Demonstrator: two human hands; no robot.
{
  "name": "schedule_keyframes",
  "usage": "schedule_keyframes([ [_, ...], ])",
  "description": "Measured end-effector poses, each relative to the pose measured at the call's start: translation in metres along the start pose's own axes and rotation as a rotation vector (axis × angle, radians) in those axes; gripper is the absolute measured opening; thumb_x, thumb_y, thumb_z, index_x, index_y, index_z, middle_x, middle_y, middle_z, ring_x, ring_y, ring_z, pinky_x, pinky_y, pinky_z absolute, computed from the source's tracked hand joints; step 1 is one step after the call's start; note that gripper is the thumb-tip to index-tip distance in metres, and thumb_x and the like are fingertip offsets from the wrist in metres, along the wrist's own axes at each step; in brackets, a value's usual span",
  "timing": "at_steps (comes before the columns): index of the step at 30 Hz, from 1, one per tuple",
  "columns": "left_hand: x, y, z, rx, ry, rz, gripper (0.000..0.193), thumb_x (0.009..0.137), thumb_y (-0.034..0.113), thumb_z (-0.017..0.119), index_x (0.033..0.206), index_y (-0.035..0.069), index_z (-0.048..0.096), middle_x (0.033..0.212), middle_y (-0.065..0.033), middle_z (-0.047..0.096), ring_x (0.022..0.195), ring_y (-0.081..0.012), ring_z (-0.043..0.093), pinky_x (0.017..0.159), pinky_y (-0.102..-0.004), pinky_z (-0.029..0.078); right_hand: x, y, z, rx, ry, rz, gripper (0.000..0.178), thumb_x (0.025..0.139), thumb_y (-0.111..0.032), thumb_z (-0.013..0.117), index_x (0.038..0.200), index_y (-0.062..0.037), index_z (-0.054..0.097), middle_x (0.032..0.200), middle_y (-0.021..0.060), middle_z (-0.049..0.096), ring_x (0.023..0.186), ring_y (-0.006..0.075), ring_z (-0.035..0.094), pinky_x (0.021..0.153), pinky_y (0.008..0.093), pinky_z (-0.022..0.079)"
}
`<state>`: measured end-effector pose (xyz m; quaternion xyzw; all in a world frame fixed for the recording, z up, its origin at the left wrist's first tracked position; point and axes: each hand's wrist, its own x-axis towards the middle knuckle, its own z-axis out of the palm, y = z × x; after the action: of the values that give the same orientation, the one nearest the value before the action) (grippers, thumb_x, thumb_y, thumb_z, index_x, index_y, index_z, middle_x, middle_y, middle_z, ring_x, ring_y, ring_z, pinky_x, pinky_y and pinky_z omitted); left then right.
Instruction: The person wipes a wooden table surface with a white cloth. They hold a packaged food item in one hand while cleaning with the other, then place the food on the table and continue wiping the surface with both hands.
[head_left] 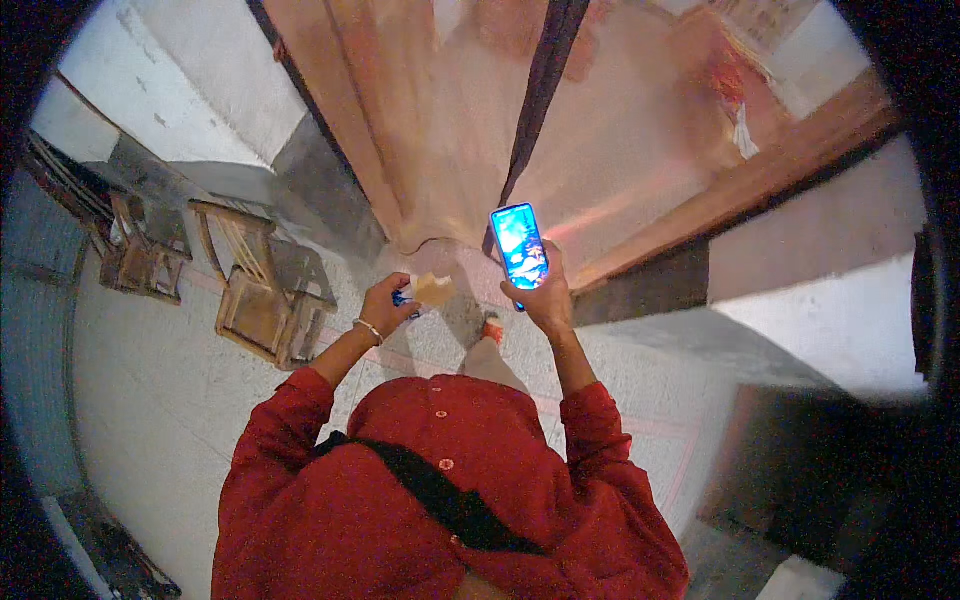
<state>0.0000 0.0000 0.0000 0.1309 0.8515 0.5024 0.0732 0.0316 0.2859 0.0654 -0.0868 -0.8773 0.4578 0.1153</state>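
Lit up in blue, a smartphone [518,243] is upright in my right hand [547,297], which wraps round its lower end with the thumb over the screen. To its left, my left hand [383,305] is closed on a flat tan piece [433,290], perhaps paper or card, with an uneven edge. Something small and blue [402,299] shows between the same fingers; its kind is unclear. The two hands are apart, in front of my waist.
Ahead stands a tall wooden double door [440,130] with a dark strip down its middle and a thick frame [740,205] at right. Wooden chairs [250,315] line the left wall. A large dark shape [800,480] fills the lower right. My orange shoe [493,328] is on the pale floor.
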Motion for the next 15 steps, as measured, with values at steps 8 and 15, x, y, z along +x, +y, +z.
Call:
schedule_keyframes([
  [8,0.051,0.041,-0.008,0.129,-0.196,0.166,0.044,0.065,0.014,0.074,0.104,0.003,0.055,0.099,-0.0134,0.062,0.09,-0.0273,0.06,0.08,-0.0338,0.048,0.022,-0.007,-0.013,-0.28,-0.019,-0.195,0.092,0.053,-0.027,0.079,0.129,-0.0056,0.032,0.109,0.0163,0.052,0.1,0.0339,0.051,0.084,0.0427,0.043],
  [15,0.082,0.08,0.01,0.549,-0.781,0.599,0.037,0.073,0.014,0.065,0.107,0.009,0.051,0.091,-0.0155,0.061,0.085,-0.0345,0.06,0.069,-0.0431,0.049,0.059,0.013,-0.033,-0.823,-0.233,-0.466,0.092,0.057,-0.022,0.077,0.135,-0.0101,0.028,0.109,0.0134,0.053,0.099,0.0302,0.052,0.079,0.0401,0.042],
])
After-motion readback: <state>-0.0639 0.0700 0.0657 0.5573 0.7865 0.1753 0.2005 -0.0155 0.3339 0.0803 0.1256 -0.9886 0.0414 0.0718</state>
